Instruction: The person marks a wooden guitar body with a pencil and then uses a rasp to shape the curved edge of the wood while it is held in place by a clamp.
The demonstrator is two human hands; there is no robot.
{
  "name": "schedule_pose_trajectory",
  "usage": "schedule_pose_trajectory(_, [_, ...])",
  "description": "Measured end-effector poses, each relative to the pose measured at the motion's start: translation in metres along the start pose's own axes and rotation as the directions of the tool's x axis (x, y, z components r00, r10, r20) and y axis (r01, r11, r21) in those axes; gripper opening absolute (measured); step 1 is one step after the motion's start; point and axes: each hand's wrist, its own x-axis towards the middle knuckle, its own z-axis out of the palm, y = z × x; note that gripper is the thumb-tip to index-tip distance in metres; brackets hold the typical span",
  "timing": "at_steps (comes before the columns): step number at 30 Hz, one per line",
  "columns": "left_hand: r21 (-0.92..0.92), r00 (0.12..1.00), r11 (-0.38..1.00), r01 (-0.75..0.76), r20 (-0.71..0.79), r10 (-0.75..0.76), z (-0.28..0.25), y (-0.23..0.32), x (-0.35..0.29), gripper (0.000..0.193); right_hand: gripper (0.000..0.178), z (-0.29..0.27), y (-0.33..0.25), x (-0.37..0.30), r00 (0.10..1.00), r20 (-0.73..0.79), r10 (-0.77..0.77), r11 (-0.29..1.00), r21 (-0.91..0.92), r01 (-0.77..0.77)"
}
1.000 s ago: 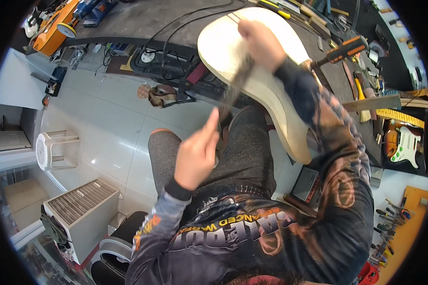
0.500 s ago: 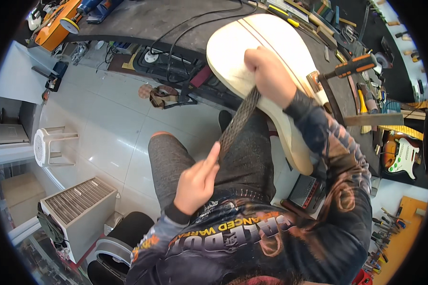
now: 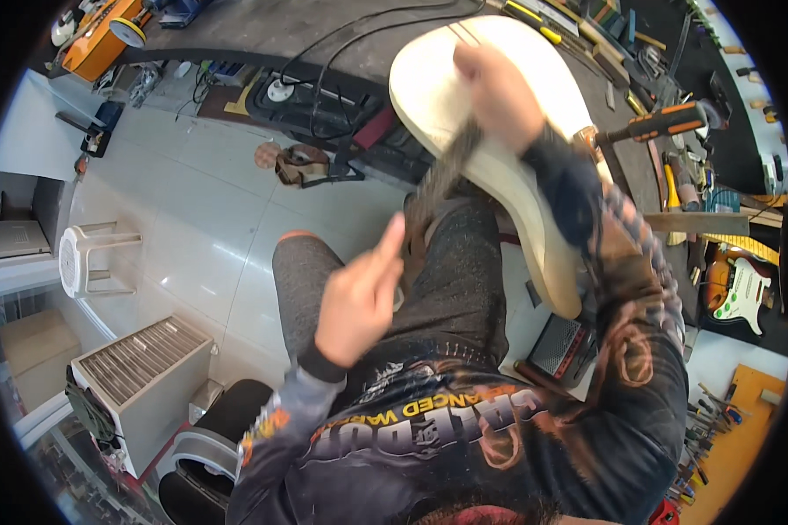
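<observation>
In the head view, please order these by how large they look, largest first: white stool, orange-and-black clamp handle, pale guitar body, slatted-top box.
1. Pale guitar body
2. Slatted-top box
3. White stool
4. Orange-and-black clamp handle

shiny pale tile floor (image 3: 184,219) with light bouncing off it, white plastic stool (image 3: 72,264) over on the left, big dark workbench (image 3: 245,42) along the top, orangey wooden board (image 3: 737,459) lower right. kinda cozy tbh

Light: bright, fairly even; glare spots on your tiled floor (image 3: 184,219); pale wood body (image 3: 547,83) nr blown out. Sharpness: your R hand (image 3: 505,101) + rasp (image 3: 442,181) motion-blurred. Rim: fisheye bend, blk corners.
</observation>
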Motion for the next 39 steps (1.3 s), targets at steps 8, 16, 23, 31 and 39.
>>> schedule_pose_trajectory(8, [0.034,0.999,0.999,0.012,0.03,-0.013,0.005,-0.014,-0.018,0.061,0.008,0.011,-0.001,-0.012,0.997,0.064,0.031,0.999,-0.033,-0.029])
schedule_pose_trajectory(16, [0.045,0.989,0.989,0.14,0.032,-0.141,-0.005,0.0,0.046,0.063,0.007,0.008,0.015,0.066,0.992,-0.066,0.106,0.994,-0.011,-0.107])
schedule_pose_trajectory(23, [0.034,0.998,0.999,-0.002,0.068,0.0,0.01,-0.004,-0.019,0.061,0.009,-0.006,-0.004,-0.025,0.999,0.022,0.025,0.998,-0.061,-0.024])
schedule_pose_trajectory(31, [-0.015,0.997,0.997,0.079,0.005,-0.079,0.001,-0.013,0.02,0.062,0.01,0.02,0.022,0.03,0.999,-0.03,-0.024,0.999,-0.027,0.023])
schedule_pose_trajectory(39, [-0.019,0.999,1.0,-0.013,-0.04,0.012,-0.005,-0.013,0.056,0.069,0.005,0.005,0.027,0.068,0.991,-0.137,-0.007,0.996,-0.084,-0.005])
